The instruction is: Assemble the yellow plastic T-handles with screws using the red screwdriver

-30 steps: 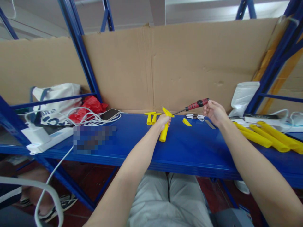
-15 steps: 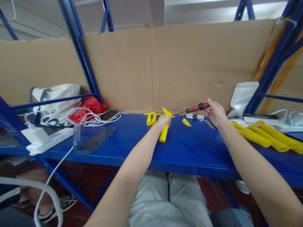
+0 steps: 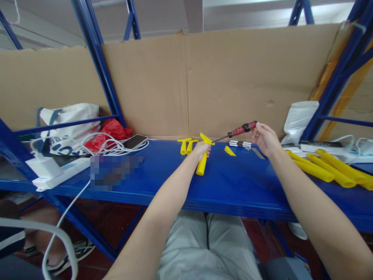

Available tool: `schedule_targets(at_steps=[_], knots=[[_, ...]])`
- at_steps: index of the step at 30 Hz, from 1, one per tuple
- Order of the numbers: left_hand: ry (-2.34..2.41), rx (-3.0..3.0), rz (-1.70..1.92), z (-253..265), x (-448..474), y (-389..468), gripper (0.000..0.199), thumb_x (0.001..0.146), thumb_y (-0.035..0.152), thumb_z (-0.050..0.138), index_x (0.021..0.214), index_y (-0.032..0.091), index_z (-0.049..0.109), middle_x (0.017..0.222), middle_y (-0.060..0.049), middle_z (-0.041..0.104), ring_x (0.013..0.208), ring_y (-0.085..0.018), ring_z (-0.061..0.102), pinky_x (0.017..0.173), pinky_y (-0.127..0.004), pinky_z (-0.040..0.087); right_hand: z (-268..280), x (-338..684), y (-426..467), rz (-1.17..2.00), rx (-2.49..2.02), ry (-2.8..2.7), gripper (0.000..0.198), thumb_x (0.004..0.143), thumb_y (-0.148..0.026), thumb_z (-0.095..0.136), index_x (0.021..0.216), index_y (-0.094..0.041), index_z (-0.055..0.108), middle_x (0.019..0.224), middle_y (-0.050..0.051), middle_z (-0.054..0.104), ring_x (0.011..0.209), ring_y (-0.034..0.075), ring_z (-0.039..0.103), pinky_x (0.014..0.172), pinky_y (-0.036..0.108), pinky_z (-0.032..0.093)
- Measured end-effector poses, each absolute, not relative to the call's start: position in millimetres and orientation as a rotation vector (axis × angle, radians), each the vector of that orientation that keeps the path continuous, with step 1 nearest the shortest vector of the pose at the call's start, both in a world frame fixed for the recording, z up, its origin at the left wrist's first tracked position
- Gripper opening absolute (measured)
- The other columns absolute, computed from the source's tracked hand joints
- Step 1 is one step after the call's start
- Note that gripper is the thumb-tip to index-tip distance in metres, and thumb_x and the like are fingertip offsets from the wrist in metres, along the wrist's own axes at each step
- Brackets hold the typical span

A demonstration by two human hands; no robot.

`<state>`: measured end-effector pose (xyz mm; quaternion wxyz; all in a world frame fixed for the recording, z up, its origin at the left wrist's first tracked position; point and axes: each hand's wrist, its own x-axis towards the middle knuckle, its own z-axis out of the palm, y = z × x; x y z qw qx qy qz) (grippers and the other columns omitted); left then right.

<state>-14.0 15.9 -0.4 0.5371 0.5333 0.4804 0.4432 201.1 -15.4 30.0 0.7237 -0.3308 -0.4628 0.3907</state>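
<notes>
My left hand (image 3: pixel 203 150) is wrapped round the handle of a yellow T-shaped scraper (image 3: pixel 201 168), held just above the blue shelf with its wide head up. A screwdriver (image 3: pixel 239 131) with a red and black handle slants down to the left, its tip touching or very near the scraper's head. The fingers of my right hand (image 3: pixel 266 138) pinch the end of that handle. Between my hands lie a small yellow plastic piece (image 3: pixel 229 151), a stack of small white packs (image 3: pixel 239 144) and a flat grey blade (image 3: pixel 258 153).
Two more yellow scrapers (image 3: pixel 183 147) lie behind my left hand. At right are several yellow tubes (image 3: pixel 333 168) and a white bag (image 3: pixel 300 120). A phone (image 3: pixel 135 142), cables, a red bag (image 3: pixel 112 132) and a power strip (image 3: pixel 65 175) occupy the left. Cardboard (image 3: pixel 233 77) stands behind.
The screwdriver's handle end has risen slightly, so the shaft slopes more steeply, and my right fingers have shifted on it. My left hand and the scraper look unmoved.
</notes>
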Motion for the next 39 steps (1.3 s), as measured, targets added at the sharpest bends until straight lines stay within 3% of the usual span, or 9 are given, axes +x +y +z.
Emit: schedule_targets(at_steps=[11, 19, 29, 39], knots=[[1.15, 1.281, 1.061, -0.4, -13.3, 15.0, 0.022, 0.072, 0.0, 0.044, 0.062, 0.018, 0.037, 0.042, 0.008, 0.037, 0.033, -0.004, 0.033, 0.038, -0.018, 0.024, 30.6, 199.0, -16.1, 0.899, -0.718, -0.935, 0.033, 0.06, -0.036, 0.074, 0.061, -0.019, 0.046, 0.047, -0.007, 0.045, 0.038, 0.005, 0.042, 0.033, 0.018, 0.033], [1.136, 1.281, 1.07, -0.3, -13.2, 13.9, 0.023, 0.072, 0.0, 0.045, 0.062, 0.018, 0.037, 0.042, 0.008, 0.038, 0.033, -0.003, 0.033, 0.038, -0.018, 0.025, 28.8, 200.8, -13.2, 0.862, -0.76, -1.019, 0.03, 0.065, -0.045, 0.068, 0.07, -0.02, 0.052, 0.038, -0.008, 0.035, 0.034, 0.006, 0.036, 0.033, 0.018, 0.033], [1.17, 1.276, 1.061, 0.1, -13.4, 14.7, 0.02, 0.073, 0.001, 0.046, 0.064, 0.018, 0.038, 0.043, 0.008, 0.038, 0.033, -0.004, 0.033, 0.039, -0.018, 0.025, 32.8, 196.5, -21.4, 0.904, -0.719, -1.057, 0.022, 0.066, -0.032, 0.07, 0.069, -0.018, 0.053, 0.045, -0.006, 0.044, 0.039, 0.006, 0.042, 0.035, 0.017, 0.033], [1.175, 1.289, 1.05, -0.7, -13.7, 15.9, 0.019, 0.073, 0.002, 0.043, 0.064, 0.018, 0.039, 0.043, 0.007, 0.038, 0.033, -0.004, 0.033, 0.039, -0.019, 0.026, 29.4, 196.1, -17.3, 0.85, -0.746, -1.066, 0.037, 0.064, -0.041, 0.071, 0.061, -0.019, 0.042, 0.041, -0.008, 0.038, 0.035, 0.004, 0.036, 0.033, 0.016, 0.031]])
